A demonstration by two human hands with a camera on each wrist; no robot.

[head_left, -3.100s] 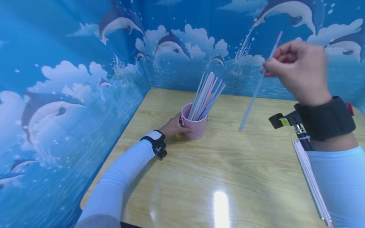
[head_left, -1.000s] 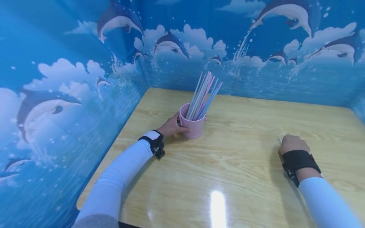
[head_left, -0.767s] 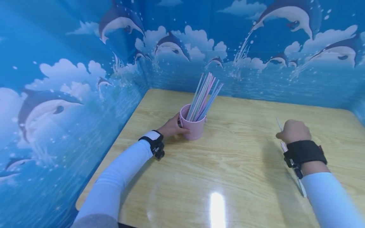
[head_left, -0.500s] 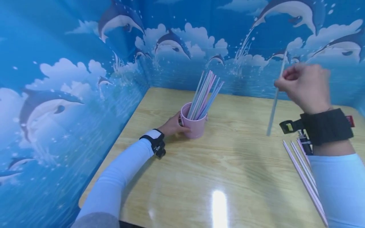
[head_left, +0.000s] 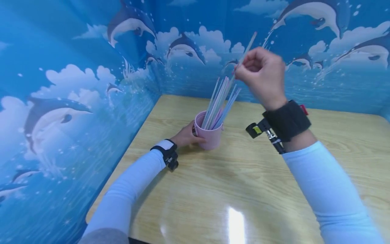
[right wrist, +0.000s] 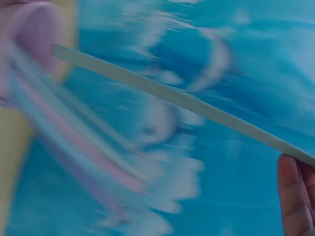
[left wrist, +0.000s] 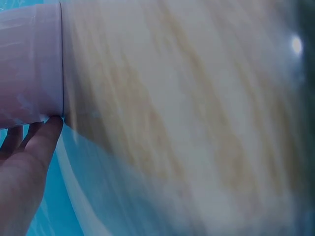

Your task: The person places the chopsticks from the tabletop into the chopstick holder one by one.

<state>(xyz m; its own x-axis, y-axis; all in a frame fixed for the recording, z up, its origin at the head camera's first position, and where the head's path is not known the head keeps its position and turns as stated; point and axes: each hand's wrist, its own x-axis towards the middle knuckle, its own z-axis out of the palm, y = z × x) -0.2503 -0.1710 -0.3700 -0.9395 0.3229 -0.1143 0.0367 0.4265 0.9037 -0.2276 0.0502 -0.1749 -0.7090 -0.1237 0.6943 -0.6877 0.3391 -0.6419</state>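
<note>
Head: right grip (head_left: 265, 74) holds one straw (right wrist: 177, 98), left grip (head_left: 186, 136) one bucket (head_left: 212, 138)

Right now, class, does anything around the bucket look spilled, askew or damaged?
Nothing stands out: the left hand holds the bucket upright, sticks lean inside it, and the right hand pinches another stick.

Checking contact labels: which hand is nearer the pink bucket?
Left. The left hand holds the bucket by its side; the right hand is apart from it, up and to its right, pinching a straw.
</note>
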